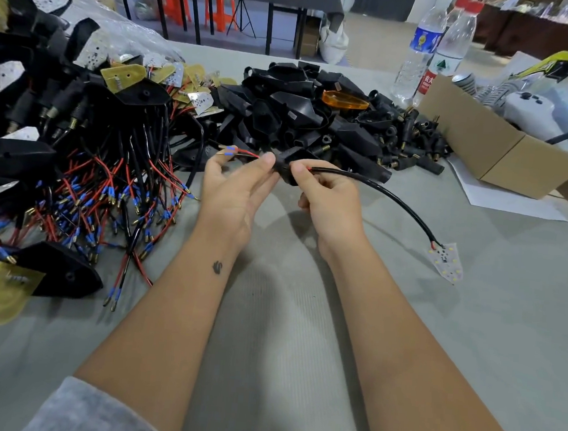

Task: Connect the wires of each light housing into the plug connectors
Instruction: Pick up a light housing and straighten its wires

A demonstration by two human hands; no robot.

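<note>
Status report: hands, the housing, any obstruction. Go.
Left hand pinches red wire ends; right hand grips black cable. Black housing held between them, above table. LED board trails right. Nothing obstructing.

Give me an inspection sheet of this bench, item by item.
Surface: grey cloth table.
Job's things: black connector between both hands; LED board lying on the cloth.
Clutter: wired housings pile; black shells heap; cardboard box; two bottles.
Hands: left hand pinches red wire ends; right hand grips the connector.
Cables: black cable runs to the board.
Surroundings: tables and orange stools behind.
</note>
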